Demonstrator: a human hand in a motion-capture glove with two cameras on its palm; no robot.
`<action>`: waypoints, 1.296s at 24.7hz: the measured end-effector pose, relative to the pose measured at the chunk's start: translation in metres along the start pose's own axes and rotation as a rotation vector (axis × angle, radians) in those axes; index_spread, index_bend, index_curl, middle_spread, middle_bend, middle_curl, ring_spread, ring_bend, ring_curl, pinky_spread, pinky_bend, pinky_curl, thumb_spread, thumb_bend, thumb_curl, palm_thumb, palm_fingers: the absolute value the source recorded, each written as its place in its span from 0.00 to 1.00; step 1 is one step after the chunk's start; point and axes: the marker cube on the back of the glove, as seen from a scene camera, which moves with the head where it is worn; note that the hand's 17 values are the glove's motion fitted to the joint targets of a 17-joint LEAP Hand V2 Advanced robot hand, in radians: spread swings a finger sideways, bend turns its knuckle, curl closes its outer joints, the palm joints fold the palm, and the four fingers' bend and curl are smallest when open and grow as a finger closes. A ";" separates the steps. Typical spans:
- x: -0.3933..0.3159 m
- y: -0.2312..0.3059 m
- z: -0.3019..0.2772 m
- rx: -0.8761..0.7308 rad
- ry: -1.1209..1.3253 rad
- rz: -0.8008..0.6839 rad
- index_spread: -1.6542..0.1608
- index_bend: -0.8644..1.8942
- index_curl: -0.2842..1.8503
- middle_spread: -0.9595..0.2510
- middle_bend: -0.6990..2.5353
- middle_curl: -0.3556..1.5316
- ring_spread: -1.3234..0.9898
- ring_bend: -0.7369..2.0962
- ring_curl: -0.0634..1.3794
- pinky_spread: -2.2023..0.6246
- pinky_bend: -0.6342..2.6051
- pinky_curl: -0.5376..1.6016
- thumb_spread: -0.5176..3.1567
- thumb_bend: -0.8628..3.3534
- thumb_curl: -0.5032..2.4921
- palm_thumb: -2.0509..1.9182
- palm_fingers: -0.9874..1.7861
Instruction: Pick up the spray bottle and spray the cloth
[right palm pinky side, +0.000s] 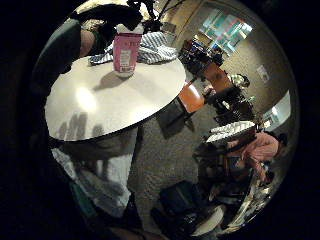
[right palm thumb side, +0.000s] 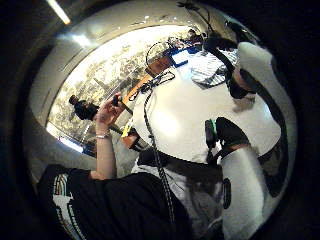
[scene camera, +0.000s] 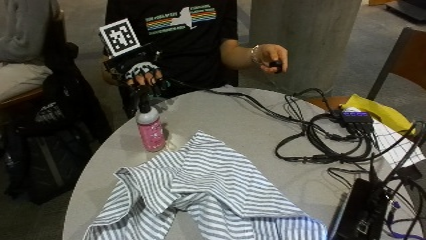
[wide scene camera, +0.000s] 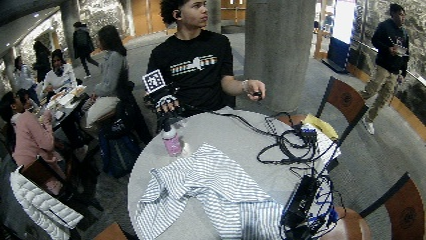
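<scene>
- At the far left edge of the table (scene camera: 266, 135), the gloved right hand (scene camera: 141, 75) hangs directly above the spray bottle (scene camera: 150, 129), palm down, fingers pointing downward.
- Fingertips (scene camera: 143, 90) reach the black spray head at the top of the bottle; whether they close around it cannot be told from any view.
- Bare left hand (scene camera: 269, 55) is raised beyond the far edge of the table, pinching a small dark object between thumb and fingers.
- Spray bottle: pink body, white shoulder, black head; upright on the table top, standing on its own base.
- Cloth (scene camera: 200, 195): striped grey and white, rumpled, spread over the near half of the table, just near-right of the bottle, with one folded corner lying close to its base.
- Black cables (scene camera: 319, 135) are coiled on the right side of the table, well apart from the bottle.
- Yellow sheet (scene camera: 376, 112) lies at the far right edge, beside the cables.
</scene>
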 end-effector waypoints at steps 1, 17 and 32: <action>-0.001 -0.001 0.000 -0.003 0.005 0.000 0.85 0.45 0.19 0.77 0.34 0.25 0.56 0.36 0.09 0.81 0.27 0.28 0.23 0.30 0.21 0.67 0.70; 0.003 0.002 -0.002 -0.030 -0.032 0.059 0.78 0.41 0.27 0.76 0.33 0.34 0.55 0.34 0.20 0.85 0.25 0.35 0.38 0.29 0.26 0.71 0.67; 0.020 0.019 0.008 0.098 -0.612 0.273 0.74 0.37 0.29 0.78 0.26 0.34 0.55 0.34 0.24 0.85 0.28 0.39 0.41 0.25 0.28 0.71 0.63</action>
